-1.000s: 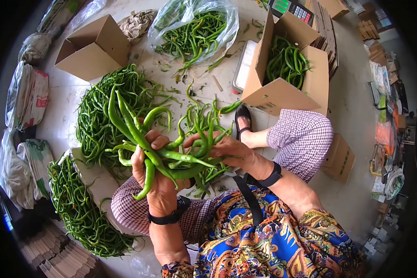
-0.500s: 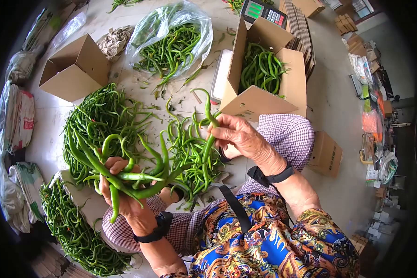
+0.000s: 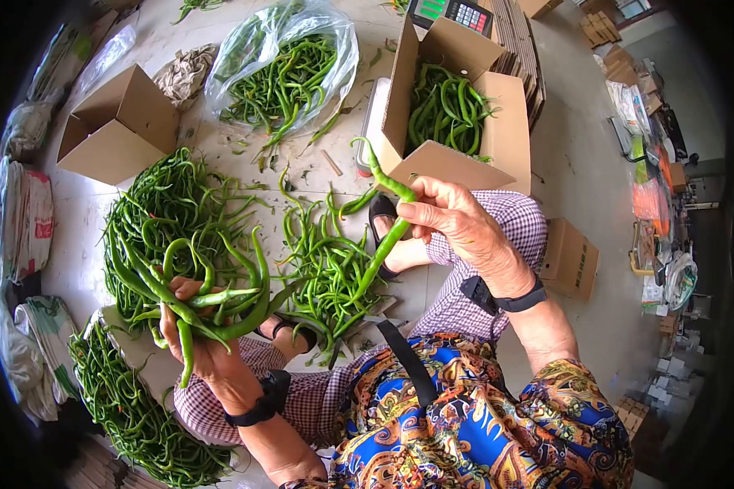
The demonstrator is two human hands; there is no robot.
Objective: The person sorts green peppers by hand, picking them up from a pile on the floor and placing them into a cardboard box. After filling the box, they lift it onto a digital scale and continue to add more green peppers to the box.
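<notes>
A bunch of long green chili peppers [image 3: 249,314] fills my left hand [image 3: 194,334], whose fingers are closed round it. Between the thumb and fingers of my right hand [image 3: 456,220] is a single long chili pepper [image 3: 383,248], bent near its upper end and pointing down to the left. Below it a loose heap of thinner chili peppers [image 3: 322,269] lies on the floor between my feet. A larger pile of chili peppers [image 3: 159,212] lies behind my left hand. Beyond my right hand, an open cardboard box [image 3: 456,167] holds big chili peppers [image 3: 448,110].
The box stands on a scale [image 3: 375,114] with a lit display [image 3: 428,8]. A clear plastic bag [image 3: 346,49] of peppers lies at the back. Another open box [image 3: 118,134] stands at the left. More peppers [image 3: 130,399] lie at lower left, and a closed carton [image 3: 570,259] sits by my right knee.
My right hand has moved slightly right with its pepper, clear of the heap. My left hand still grips the bunch and appears slightly further left. The whole view has shifted a little.
</notes>
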